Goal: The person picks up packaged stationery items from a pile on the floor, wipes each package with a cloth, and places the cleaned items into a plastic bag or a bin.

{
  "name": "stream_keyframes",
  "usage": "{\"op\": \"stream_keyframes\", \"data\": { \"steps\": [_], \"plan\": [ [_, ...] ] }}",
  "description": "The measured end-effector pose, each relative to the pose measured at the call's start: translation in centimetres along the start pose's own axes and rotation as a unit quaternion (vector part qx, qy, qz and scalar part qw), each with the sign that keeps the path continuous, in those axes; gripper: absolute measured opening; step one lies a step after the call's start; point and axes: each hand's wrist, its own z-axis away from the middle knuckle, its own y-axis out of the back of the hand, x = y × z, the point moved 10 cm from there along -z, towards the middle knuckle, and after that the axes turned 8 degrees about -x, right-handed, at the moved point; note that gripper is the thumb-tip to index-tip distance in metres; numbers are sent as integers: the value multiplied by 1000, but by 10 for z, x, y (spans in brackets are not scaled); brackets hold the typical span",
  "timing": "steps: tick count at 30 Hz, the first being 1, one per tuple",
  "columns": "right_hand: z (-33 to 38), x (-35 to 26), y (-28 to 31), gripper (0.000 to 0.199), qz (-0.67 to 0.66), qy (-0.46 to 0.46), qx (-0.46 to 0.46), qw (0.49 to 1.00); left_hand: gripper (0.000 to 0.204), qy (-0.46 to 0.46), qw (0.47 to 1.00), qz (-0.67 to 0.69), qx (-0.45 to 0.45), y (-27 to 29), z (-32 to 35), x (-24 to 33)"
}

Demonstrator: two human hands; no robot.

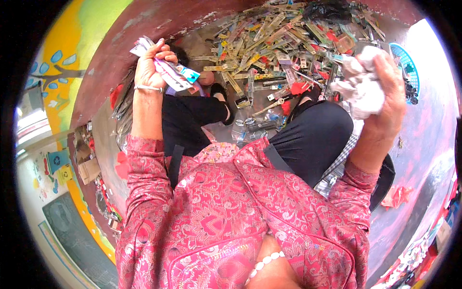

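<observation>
Left hand: the left hand [150, 65] is raised at about ten o'clock, fingers clenched around a bundle of printed card strips [169, 71]; a thin bracelet is worn at the wrist.
Right hand: the right hand [389, 91] is raised at about two o'clock, closed around one wad of crumpled white plastic [362, 86].
Count in hand: one bundle, its strips too many and too overlapped to be counted; one wad.
Pile: a single large heap of packaging scraps [288, 43] is spread at twelve o'clock, just beyond the knees; the pieces cannot be counted.
Basket: one blue basket [408, 67] is seen at two o'clock, beside the right hand.
Clothing: a red patterned jacket [231, 212] and black trousers [313, 135] are worn.
Surface: a worn reddish floor [423, 159] is sat upon, with loose red scraps scattered at four o'clock.
Room: a yellow painted wall [72, 53] with blue leaf shapes is seen at nine to ten o'clock.
</observation>
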Motion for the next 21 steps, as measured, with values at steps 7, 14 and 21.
{"op": "stream_keyframes", "data": {
  "steps": [7, 14, 21],
  "plan": [
    [16, 45, -95, 11, 216, 123, -98, 964, 11, -30, 999, -32, 7, -18, 15, 12],
    [9, 132, -104, 18, 92, -84, -103, 987, 12, -35, 996, -55, 55, 3, 9, 7],
    [-12, 131, -89, 12, 69, -54, -35, 996, 10, -9, 998, -63, -27, -26, 10, -12]
  ]
}}
